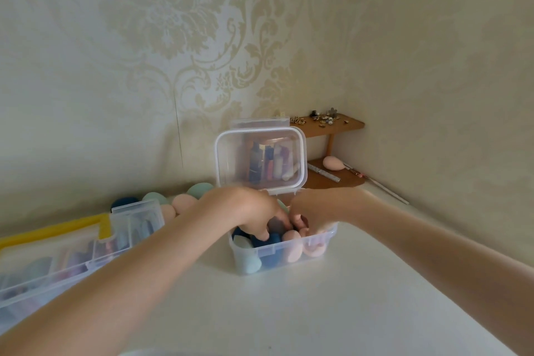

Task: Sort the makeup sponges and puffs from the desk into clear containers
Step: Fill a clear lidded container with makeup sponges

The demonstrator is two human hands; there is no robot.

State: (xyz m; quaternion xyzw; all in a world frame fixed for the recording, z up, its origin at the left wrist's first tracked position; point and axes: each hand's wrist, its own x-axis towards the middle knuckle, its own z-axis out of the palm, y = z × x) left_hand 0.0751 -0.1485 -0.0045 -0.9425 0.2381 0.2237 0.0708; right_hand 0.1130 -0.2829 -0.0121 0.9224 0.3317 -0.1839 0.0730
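A small clear container (284, 251) stands on the white table (332, 312), a little past its middle, with its hinged lid (260, 157) standing open and upright at the back. Inside it lie several makeup sponges: a mint sponge (245, 257) at the front left corner, a dark blue sponge (271, 246) beside it, a peach sponge (291, 246) in the middle, and a pink puff (315, 250) toward the right end.

Both hands reach down into the container from above. The left hand (245, 211) comes in from the left with its fingers curled among the sponges, near a greyish one; whether it actually has hold of anything cannot be told, as the picture is blurred there. The right hand (312, 211) comes in from the right, its fingers bent down inside the right end of the container; what it grips, if anything, is also unclear.

Behind the left forearm a heap of loose sponges (179, 201) in peach, mint and dark blue lies on the table by the wall. At the left edge sits a long clear organiser box (57, 266) with a yellow strip (52, 230) and divided compartments holding coloured items.

In the far corner stands a small wooden shelf (332, 124) with small trinkets (323, 118) on top and another peach sponge (332, 162) on its lower level.
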